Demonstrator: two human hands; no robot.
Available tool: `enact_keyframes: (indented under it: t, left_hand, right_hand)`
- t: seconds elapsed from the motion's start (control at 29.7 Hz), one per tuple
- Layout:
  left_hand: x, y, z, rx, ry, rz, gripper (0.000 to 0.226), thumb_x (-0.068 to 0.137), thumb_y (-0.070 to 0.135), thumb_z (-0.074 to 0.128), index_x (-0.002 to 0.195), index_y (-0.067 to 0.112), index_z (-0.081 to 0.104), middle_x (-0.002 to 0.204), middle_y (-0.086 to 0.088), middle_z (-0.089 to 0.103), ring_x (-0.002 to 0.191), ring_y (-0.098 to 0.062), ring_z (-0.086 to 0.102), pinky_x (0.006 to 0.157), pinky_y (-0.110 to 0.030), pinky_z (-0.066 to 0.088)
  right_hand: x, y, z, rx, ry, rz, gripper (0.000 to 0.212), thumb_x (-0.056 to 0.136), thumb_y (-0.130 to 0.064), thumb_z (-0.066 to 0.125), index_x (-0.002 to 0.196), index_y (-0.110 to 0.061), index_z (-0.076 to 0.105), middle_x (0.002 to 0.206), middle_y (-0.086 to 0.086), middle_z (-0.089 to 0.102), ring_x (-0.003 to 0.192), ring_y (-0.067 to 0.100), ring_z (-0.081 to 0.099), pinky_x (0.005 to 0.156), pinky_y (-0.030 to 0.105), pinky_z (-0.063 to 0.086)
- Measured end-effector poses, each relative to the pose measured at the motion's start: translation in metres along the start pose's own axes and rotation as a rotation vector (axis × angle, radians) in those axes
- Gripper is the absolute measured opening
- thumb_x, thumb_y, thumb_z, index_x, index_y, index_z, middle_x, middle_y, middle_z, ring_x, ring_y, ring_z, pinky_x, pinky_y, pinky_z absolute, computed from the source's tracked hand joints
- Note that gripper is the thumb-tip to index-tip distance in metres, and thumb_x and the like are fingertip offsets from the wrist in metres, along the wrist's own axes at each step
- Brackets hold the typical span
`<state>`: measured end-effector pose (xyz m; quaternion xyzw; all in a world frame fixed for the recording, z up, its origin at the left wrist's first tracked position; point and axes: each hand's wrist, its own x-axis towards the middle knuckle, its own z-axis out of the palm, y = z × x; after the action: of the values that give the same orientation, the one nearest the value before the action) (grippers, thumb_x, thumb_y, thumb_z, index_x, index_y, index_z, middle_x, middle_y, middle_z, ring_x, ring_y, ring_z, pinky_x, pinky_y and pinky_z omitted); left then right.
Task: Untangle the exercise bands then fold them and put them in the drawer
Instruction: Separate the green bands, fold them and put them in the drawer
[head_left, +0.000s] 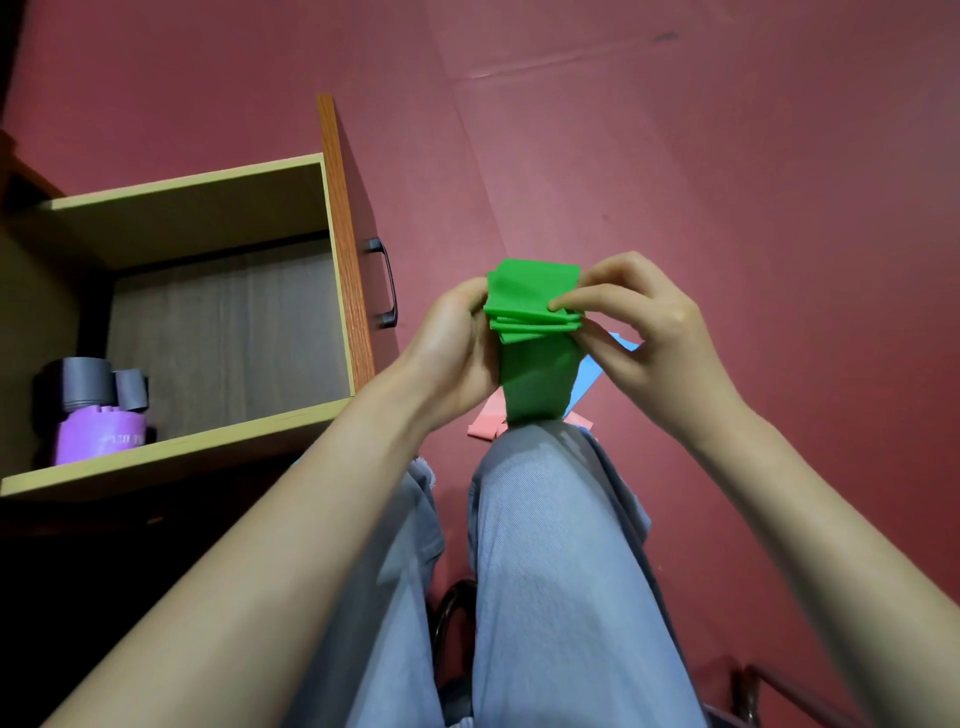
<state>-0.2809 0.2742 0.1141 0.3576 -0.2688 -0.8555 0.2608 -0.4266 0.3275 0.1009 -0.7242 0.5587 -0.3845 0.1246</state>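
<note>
Both hands folding green band (530, 301) over the knee, drawer (208, 291) open at left.

Left hand (457, 353) cupped around the left edge of the folded stack, fingers curled, mostly hidden behind the band. Right hand (639, 322) pinches the right side, thumb pressing on the top fold, other fingers partly bent. Unfolded tail of the green band hangs down to the knee. Pink band (488, 418) and blue band (597, 374) lie on the red floor (727, 208) just behind it. Purple band (98, 434) and grey band (91, 384), both rolled, sit in drawer's near-left corner.
</note>
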Motion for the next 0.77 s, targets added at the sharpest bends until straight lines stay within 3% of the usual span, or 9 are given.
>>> enact_keyframes:
  t: [0.1,0.2,0.34,0.44,0.54,0.67,0.77]
  left_hand:
    - [-0.005,0.003,-0.002,-0.006,-0.060,-0.022,0.047,0.092,0.027,0.020,0.089,0.005,0.062,0.073,-0.007,0.072,0.065,-0.015,0.067,0.060,-0.020,0.054]
    - [-0.006,0.000,-0.001,0.056,-0.076,-0.018,0.059,0.094,0.046,0.017,0.100,0.007,0.061,0.087,-0.006,0.070,0.079,-0.015,0.066,0.076,-0.026,0.054]
    - [-0.004,-0.009,0.003,0.385,0.011,0.157,0.020,0.095,0.012,0.038,0.097,0.017,0.057,0.088,0.001,0.063,0.073,-0.002,0.063,0.074,-0.017,0.051]
    - [-0.006,-0.006,0.003,0.424,0.066,0.198,0.017,0.091,0.003,0.044,0.091,0.016,0.055,0.083,-0.001,0.061,0.066,-0.003,0.061,0.067,-0.013,0.050]
    - [-0.005,-0.005,0.006,0.375,0.080,0.244,0.017,0.089,-0.001,0.046,0.094,0.014,0.054,0.084,-0.002,0.060,0.065,-0.002,0.061,0.065,-0.013,0.051]
    - [-0.006,-0.008,0.009,0.381,0.083,0.234,0.023,0.086,-0.005,0.046,0.102,0.011,0.050,0.084,-0.003,0.059,0.069,-0.007,0.059,0.063,-0.014,0.051]
    - [-0.009,-0.007,0.011,0.375,0.130,0.220,0.022,0.085,-0.005,0.046,0.096,0.014,0.049,0.079,-0.002,0.057,0.061,-0.004,0.059,0.056,-0.011,0.049]
  right_hand:
    - [-0.002,0.000,0.000,0.025,0.006,0.017,0.020,0.081,-0.009,0.054,0.093,-0.002,0.069,0.089,0.018,0.057,0.084,0.015,0.050,0.076,0.015,0.038]
    - [-0.004,-0.001,0.001,0.050,0.002,0.035,0.020,0.080,-0.006,0.054,0.092,-0.001,0.068,0.090,0.016,0.056,0.085,0.016,0.050,0.077,0.017,0.039]
    - [-0.007,-0.006,0.000,0.133,-0.003,0.121,0.031,0.074,0.006,0.050,0.098,-0.006,0.066,0.095,0.005,0.054,0.091,0.009,0.050,0.084,0.008,0.037]
    - [-0.005,-0.014,0.000,0.503,0.072,0.429,0.047,0.070,0.002,0.037,0.106,-0.023,0.054,0.102,-0.007,0.054,0.097,0.003,0.054,0.090,0.012,0.043]
    - [-0.003,-0.016,0.004,0.869,-0.028,0.694,0.037,0.085,-0.023,0.044,0.122,-0.022,0.046,0.107,-0.007,0.057,0.095,0.003,0.058,0.085,0.019,0.048]
    - [-0.006,-0.025,0.011,0.709,-0.241,0.683,0.028,0.094,-0.029,0.039,0.118,-0.022,0.050,0.121,0.004,0.059,0.116,0.017,0.054,0.104,0.039,0.040]
    - [-0.003,-0.030,0.013,0.615,-0.252,0.613,0.026,0.093,-0.028,0.037,0.117,-0.026,0.046,0.118,-0.002,0.057,0.113,0.013,0.052,0.103,0.036,0.040]
